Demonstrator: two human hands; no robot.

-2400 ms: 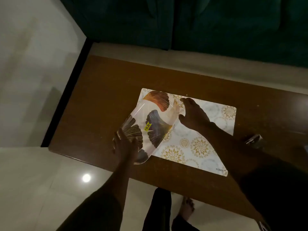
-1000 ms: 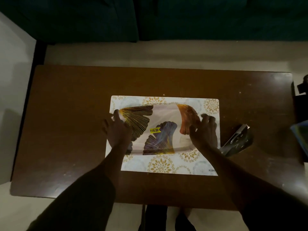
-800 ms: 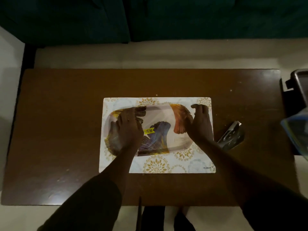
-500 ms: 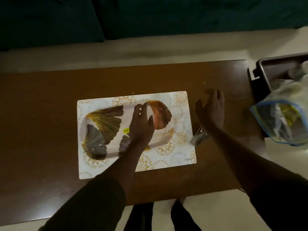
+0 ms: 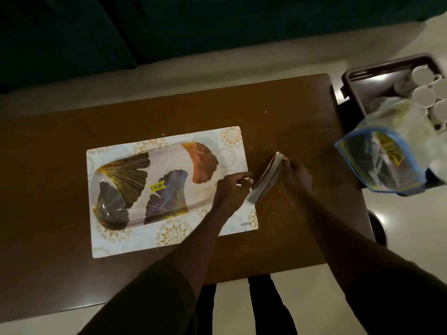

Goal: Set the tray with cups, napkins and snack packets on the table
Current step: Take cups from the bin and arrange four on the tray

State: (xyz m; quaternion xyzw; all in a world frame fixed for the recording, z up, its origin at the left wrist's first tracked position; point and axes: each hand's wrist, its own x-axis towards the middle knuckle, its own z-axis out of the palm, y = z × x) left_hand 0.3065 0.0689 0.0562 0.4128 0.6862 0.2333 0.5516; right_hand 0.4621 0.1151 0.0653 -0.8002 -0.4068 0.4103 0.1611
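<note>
A white oval tray (image 5: 167,175) printed with gold, blue and orange leaves and a yellow price sticker lies flat on a patterned placemat (image 5: 169,238) on the brown table (image 5: 48,250). Just right of the mat, a shiny folded metal piece (image 5: 264,181) stands tilted on the table. My left hand (image 5: 229,192) grips its near left side and my right hand (image 5: 296,176) holds its right edge. White cups (image 5: 423,95) stand in a dark bin (image 5: 358,81) off the table's right end. A clear zip bag (image 5: 379,163) with a yellow packet inside rests against the bin.
A dark green sofa (image 5: 169,32) runs along the far side, with a strip of pale floor between it and the table. My feet (image 5: 261,305) stand at the table's near edge. Bare table surface lies left of the mat and beyond it.
Both hands laid the tray flat on the placemat and let go. My right hand went to the metal piece, then my left hand joined it. The view swung right, revealing the bin.
</note>
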